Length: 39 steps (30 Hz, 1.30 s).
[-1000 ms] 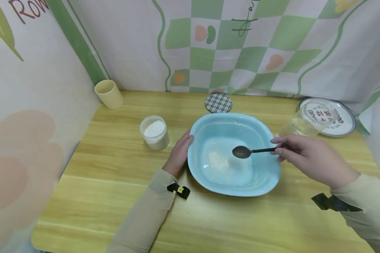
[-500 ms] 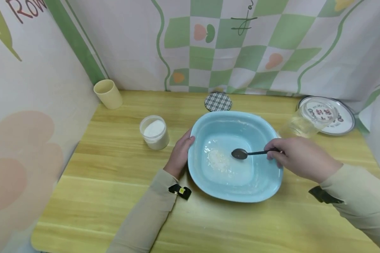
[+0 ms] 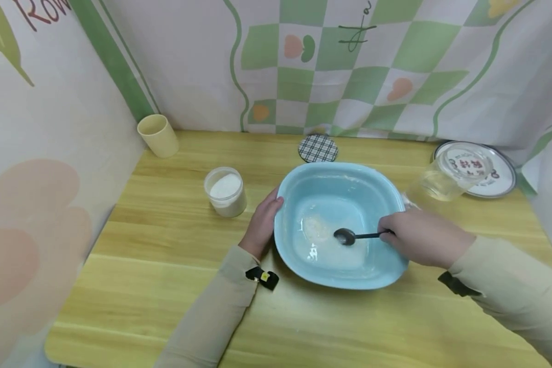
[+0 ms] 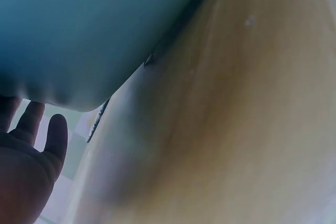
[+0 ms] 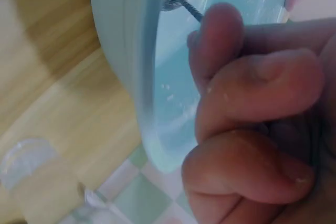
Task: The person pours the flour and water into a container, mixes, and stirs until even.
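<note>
In the head view a light-blue basin stands on the wooden table. Shallow liquid and a whitish, grainy patch lie on its floor. My left hand holds the basin's left rim, thumb on the edge; in the left wrist view its fingers reach against the outer wall. My right hand, over the right rim, grips a dark spoon by its handle, with the fingers curled in the right wrist view. The spoon's bowl is low inside the basin, beside the patch; whether it touches the floor I cannot tell.
Left of the basin stands a clear jar of white powder. A yellow cup is at the back left and a checked coaster behind the basin. Back right are a transparent container and a plate.
My right hand has moved left and down over the rim, bringing the spoon lower and slightly left in the basin. The basin shifted slightly; my left hand stays on its rim.
</note>
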Motion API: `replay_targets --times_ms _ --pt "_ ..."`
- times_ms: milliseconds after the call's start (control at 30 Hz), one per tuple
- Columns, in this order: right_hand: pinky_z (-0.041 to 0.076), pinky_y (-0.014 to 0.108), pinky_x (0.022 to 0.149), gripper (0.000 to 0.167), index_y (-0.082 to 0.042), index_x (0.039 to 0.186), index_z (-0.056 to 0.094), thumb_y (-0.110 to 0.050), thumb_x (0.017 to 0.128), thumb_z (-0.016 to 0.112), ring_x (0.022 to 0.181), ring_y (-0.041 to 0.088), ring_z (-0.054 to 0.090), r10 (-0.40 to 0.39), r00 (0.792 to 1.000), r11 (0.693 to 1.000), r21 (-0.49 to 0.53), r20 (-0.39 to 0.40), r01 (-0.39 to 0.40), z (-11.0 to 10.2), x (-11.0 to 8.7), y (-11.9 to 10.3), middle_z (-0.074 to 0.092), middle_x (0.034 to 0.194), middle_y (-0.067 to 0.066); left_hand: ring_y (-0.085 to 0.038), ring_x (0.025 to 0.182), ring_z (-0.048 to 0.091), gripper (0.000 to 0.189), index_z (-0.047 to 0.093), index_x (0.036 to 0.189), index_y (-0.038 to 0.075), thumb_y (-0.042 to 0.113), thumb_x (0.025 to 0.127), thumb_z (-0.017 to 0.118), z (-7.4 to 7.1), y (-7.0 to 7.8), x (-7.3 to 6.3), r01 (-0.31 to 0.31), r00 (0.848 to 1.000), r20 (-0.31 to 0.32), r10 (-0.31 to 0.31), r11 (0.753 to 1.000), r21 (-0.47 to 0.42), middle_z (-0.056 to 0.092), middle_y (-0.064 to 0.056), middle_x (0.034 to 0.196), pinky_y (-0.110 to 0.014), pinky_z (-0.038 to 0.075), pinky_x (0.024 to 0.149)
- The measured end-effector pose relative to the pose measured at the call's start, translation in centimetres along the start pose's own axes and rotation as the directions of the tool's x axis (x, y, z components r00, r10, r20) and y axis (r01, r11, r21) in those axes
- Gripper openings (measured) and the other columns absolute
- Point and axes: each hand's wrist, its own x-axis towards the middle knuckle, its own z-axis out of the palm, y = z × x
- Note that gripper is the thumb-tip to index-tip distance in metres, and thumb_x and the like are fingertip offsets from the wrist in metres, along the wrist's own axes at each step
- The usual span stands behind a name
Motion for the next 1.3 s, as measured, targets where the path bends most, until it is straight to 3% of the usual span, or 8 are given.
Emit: replay_targets --times_ms 300,533,667,800,933,1067,1167,1300 --pt "0.048 0.032 0.057 0.012 -0.014 0.087 0.072 -0.012 0.096 0.065 0.062 0.011 0.054 0.028 0.999 0.999 0.018 -0.042 -0.028 0.1 2.5 -1.1 0.060 0.071 -0.008 -0.013 0.147 0.030 0.050 0.040 0.155 0.020 0.032 0.106 0.038 -0.3 -0.4 0.1 0.072 0.997 -0.031 -0.072 0.997 -0.005 0.039 0.007 0.158 -0.036 0.023 0.122" --pt "0.050 0.030 0.055 0.017 -0.008 0.084 0.071 -0.008 0.097 0.059 0.062 0.015 0.055 0.097 0.993 0.995 -0.035 0.062 -0.095 -1.1 2.7 0.0 0.059 0.070 -0.003 -0.014 0.147 0.031 0.049 0.041 0.155 0.021 0.031 0.106 0.038 0.0 -0.3 0.3 0.080 0.996 -0.033 -0.079 0.997 0.018 0.039 0.007 0.158 -0.037 0.024 0.122" --pt "0.047 0.028 0.057 0.019 -0.014 0.081 0.069 -0.010 0.097 0.059 0.063 0.012 0.052 0.033 0.990 0.999 0.021 0.139 -0.036 -1.2 2.7 0.0 0.059 0.072 -0.006 -0.013 0.146 0.031 0.050 0.041 0.155 0.022 0.031 0.106 0.037 0.2 -0.3 0.3 0.075 0.997 -0.036 -0.074 0.997 0.030 0.040 0.007 0.157 -0.037 0.025 0.121" --pt "0.046 0.028 0.060 0.017 -0.015 0.085 0.072 -0.012 0.098 0.061 0.065 0.011 0.051 -0.014 0.992 0.996 0.085 0.122 0.003 -0.7 3.4 -0.8 0.063 0.077 -0.007 -0.014 0.146 0.032 0.050 0.041 0.155 0.021 0.032 0.106 0.036 0.2 -0.4 0.3 0.066 0.997 -0.035 -0.065 0.997 0.032 0.040 0.006 0.157 -0.037 0.026 0.121" --pt "0.047 0.029 0.059 0.016 -0.011 0.091 0.073 -0.012 0.099 0.059 0.065 0.014 0.053 0.070 0.994 0.997 0.034 0.087 -0.073 -0.6 3.8 -1.2 0.063 0.076 -0.004 -0.014 0.146 0.032 0.050 0.041 0.155 0.020 0.031 0.106 0.037 0.3 -0.5 0.2 0.060 0.998 -0.030 -0.059 0.998 0.021 0.041 0.004 0.157 -0.037 0.026 0.121" --pt "0.046 0.028 0.054 0.021 -0.010 0.083 0.069 -0.008 0.098 0.054 0.062 0.016 0.052 0.133 0.985 0.991 -0.035 0.108 -0.130 -1.1 3.4 -1.0 0.056 0.070 -0.001 -0.015 0.146 0.033 0.050 0.041 0.154 0.020 0.031 0.106 0.038 0.3 -0.6 0.2 0.054 0.998 -0.027 -0.053 0.998 0.023 0.042 0.004 0.157 -0.038 0.026 0.121" --pt "0.044 0.027 0.054 0.024 -0.014 0.076 0.065 -0.007 0.096 0.053 0.060 0.015 0.050 0.105 0.986 0.994 -0.042 0.132 -0.100 -1.6 3.2 -0.8 0.055 0.068 -0.002 -0.015 0.145 0.034 0.050 0.041 0.154 0.021 0.031 0.106 0.038 0.3 -0.5 0.2 0.051 0.998 -0.029 -0.050 0.998 0.035 0.042 0.005 0.156 -0.039 0.026 0.121" --pt "0.042 0.028 0.057 0.021 -0.016 0.078 0.067 -0.011 0.096 0.058 0.061 0.013 0.048 0.037 0.987 0.999 0.016 0.157 -0.040 -1.5 3.7 -1.2 0.055 0.070 -0.005 -0.015 0.146 0.033 0.050 0.040 0.155 0.019 0.030 0.106 0.037 0.3 -0.5 0.2 0.047 0.998 -0.031 -0.046 0.998 0.034 0.041 0.005 0.157 -0.038 0.026 0.121"
